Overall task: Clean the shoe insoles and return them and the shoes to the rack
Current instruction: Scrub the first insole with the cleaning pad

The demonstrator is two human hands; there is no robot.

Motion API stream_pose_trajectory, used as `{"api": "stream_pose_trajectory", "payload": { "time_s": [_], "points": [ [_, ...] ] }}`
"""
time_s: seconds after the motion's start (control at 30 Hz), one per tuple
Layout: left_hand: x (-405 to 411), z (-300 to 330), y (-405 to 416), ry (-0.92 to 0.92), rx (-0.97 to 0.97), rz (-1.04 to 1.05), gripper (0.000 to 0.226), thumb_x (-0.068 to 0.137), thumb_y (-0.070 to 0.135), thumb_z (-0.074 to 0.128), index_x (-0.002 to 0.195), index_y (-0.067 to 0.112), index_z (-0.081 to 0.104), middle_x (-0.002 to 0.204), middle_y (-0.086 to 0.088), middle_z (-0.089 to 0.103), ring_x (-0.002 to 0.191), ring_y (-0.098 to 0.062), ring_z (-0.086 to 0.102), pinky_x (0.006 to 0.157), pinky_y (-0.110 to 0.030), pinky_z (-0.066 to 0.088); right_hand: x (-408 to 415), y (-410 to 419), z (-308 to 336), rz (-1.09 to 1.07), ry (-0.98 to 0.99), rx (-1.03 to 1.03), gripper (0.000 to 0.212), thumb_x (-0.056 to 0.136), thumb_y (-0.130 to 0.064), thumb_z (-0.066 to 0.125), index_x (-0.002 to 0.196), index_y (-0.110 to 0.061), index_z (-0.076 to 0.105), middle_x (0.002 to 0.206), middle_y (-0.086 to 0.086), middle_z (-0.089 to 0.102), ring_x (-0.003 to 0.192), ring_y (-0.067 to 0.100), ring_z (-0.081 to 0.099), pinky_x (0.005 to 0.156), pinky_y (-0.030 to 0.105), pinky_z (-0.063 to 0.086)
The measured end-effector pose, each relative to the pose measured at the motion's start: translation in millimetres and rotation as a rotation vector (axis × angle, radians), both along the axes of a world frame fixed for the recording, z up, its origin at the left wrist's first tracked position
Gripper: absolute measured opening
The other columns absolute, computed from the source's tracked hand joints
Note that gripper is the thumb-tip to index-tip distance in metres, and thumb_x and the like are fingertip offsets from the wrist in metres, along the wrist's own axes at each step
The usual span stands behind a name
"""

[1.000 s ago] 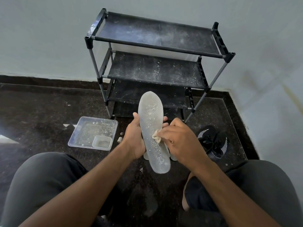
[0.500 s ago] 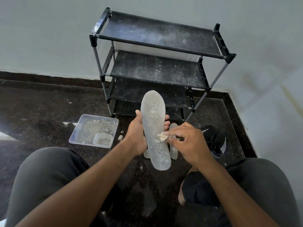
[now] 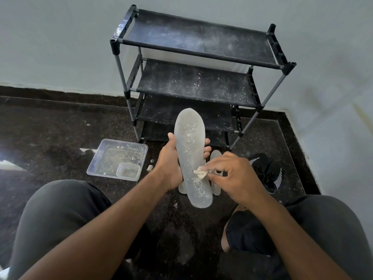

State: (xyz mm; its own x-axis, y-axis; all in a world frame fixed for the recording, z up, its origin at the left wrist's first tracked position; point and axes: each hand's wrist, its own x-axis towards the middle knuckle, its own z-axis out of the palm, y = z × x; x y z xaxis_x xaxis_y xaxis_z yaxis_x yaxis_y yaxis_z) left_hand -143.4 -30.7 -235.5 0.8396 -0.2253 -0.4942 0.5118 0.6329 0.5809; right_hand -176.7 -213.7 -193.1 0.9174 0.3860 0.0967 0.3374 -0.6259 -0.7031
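My left hand (image 3: 170,164) grips a long grey insole (image 3: 190,150) from behind, holding it upright in front of the black shoe rack (image 3: 193,51). White specks dot the insole's face. My right hand (image 3: 236,176) pinches a small crumpled cream wad (image 3: 200,173) against the insole's lower half. More insoles (image 3: 216,156) lie on the dark floor below, mostly hidden by my hands. A pair of black shoes (image 3: 268,172) with white stripes sits on the floor to the right.
A clear plastic tray (image 3: 113,158) holding a small clear tub (image 3: 128,171) rests on the floor at left, with two small caps (image 3: 149,168) beside it. The rack's dusty shelves stand against a pale wall. My knees frame the lower view.
My right hand has slid the wad down and to the right across the insole. The left hand keeps the insole in much the same place.
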Motion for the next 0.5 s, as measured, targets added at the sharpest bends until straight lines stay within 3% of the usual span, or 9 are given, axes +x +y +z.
{"api": "stream_pose_trajectory", "payload": {
  "time_s": [0.13,0.37,0.5],
  "points": [
    [-0.9,3.4,-1.4,-0.010,0.008,-0.005,0.085,0.104,0.070,0.016,0.141,0.007,0.059,0.133,-0.017,0.070,0.114,-0.031,0.071,0.109,-0.050,0.050,1.2,2.5,2.6,-0.033,0.031,0.040,0.025,0.080,-0.009,0.081,0.098,-0.027,0.080,0.095,-0.020,0.075,0.088,0.006,0.062,0.079,0.022,0.050],
    [-1.5,3.8,-2.0,0.004,0.006,-0.012,0.086,0.103,0.071,0.017,0.134,0.007,0.065,0.131,-0.018,0.071,0.111,-0.031,0.071,0.108,-0.051,0.051,0.5,3.7,7.1,-0.046,0.088,0.081,0.024,0.080,-0.012,0.081,0.099,-0.027,0.080,0.095,-0.023,0.073,0.095,0.003,0.064,0.085,0.022,0.051],
    [0.2,1.4,-1.1,0.020,-0.029,-0.049,0.095,0.100,0.076,0.019,0.126,0.003,0.074,0.128,-0.020,0.071,0.114,-0.034,0.067,0.108,-0.053,0.050,3.6,1.4,4.4,-0.084,0.119,0.153,0.023,0.078,-0.016,0.083,0.100,-0.023,0.080,0.098,-0.017,0.075,0.101,-0.002,0.064,0.088,0.014,0.049]
  ]
}}
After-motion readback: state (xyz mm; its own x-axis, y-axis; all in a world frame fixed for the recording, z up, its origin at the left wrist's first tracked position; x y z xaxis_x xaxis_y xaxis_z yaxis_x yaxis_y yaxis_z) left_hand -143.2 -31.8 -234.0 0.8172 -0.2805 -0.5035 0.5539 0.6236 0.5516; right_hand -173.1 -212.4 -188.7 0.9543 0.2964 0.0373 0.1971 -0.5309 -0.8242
